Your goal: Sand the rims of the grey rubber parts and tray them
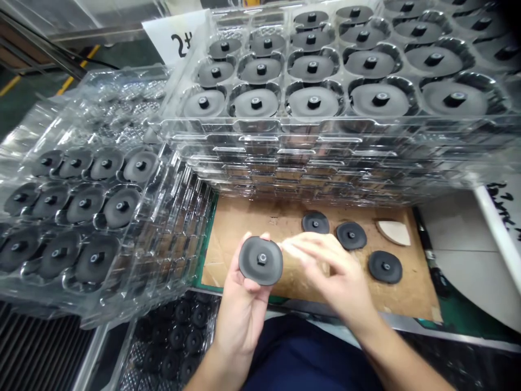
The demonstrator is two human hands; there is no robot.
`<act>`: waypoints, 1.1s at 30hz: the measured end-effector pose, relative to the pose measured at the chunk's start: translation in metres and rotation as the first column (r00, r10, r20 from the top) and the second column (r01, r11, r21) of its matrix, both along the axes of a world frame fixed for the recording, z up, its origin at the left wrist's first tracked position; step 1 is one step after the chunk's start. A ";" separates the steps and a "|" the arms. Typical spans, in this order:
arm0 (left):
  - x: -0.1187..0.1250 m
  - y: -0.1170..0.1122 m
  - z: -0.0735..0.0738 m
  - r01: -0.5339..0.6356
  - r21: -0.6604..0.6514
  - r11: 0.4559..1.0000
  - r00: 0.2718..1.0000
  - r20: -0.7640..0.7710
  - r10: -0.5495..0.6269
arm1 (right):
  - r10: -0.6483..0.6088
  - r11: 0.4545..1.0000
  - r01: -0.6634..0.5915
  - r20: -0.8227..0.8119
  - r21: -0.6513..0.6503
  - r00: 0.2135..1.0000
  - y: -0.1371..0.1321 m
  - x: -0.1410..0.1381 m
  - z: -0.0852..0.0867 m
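Note:
My left hand (240,301) grips a black rounded part (250,266) by its edges, with the short stem in its middle facing up. Close by on the right, my right hand (336,271) has its fingers pinched together at the part's right edge. A pale, blurred tip shows at those fingers, and I cannot make out what it is. On the brown cardboard (293,293) beyond and to the right lie three similar black parts, one upper left (315,222), a middle part (351,235) and a right-hand part (385,266).
Stacked clear trays (280,127) of black parts rise behind the cardboard. Another tray stack (150,179) stands on the left. A beige wedge-shaped piece (394,232) lies at the cardboard's right. A paper marked "2#" (175,41) stands at the back; a lower tray (163,347) holds more parts.

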State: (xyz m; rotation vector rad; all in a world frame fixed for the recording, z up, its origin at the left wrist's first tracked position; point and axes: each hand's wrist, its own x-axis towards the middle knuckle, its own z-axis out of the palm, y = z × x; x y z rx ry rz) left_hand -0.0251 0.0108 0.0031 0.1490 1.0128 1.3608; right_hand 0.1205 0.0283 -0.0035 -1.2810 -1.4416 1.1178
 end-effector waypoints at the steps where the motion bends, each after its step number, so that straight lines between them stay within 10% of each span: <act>1: 0.000 0.001 0.000 0.015 0.010 1.000 1.000 0.013 -0.016 | -0.069 0.989 0.056 -0.092 -0.140 0.993 -0.001 0.003 -0.007; 6: -0.001 0.003 -0.001 0.086 0.001 0.996 0.995 0.053 -0.086 | -0.217 0.856 0.081 -0.213 -0.511 0.953 -0.027 0.008 -0.039; 11: 0.001 0.001 -0.002 0.106 -0.026 0.994 0.993 0.047 -0.105 | -0.235 0.821 0.087 -0.194 -0.564 0.953 -0.026 0.019 -0.039; 14: 0.006 -0.002 -0.002 0.134 -0.039 0.990 0.990 0.060 -0.131 | -0.190 0.892 0.107 -0.150 -0.438 0.970 -0.008 0.015 -0.009; 18: 0.008 -0.007 -0.005 0.198 -0.082 0.977 0.978 0.087 -0.191 | 0.101 0.992 -0.106 0.068 0.068 0.993 0.005 -0.005 0.037; 22: 0.003 -0.008 -0.006 0.210 -0.152 0.966 0.977 0.055 -0.204 | 0.464 0.885 -0.464 0.190 -0.044 0.865 0.009 -0.012 0.053; 27: 0.003 -0.005 -0.001 0.241 -0.137 0.961 0.970 0.060 -0.234 | 0.246 0.950 -0.275 0.186 0.147 0.951 0.006 -0.011 0.050; 33: 0.005 -0.005 0.003 0.275 -0.136 0.952 0.961 0.054 -0.270 | 0.388 0.920 -0.393 0.167 -0.006 0.906 0.008 -0.009 0.054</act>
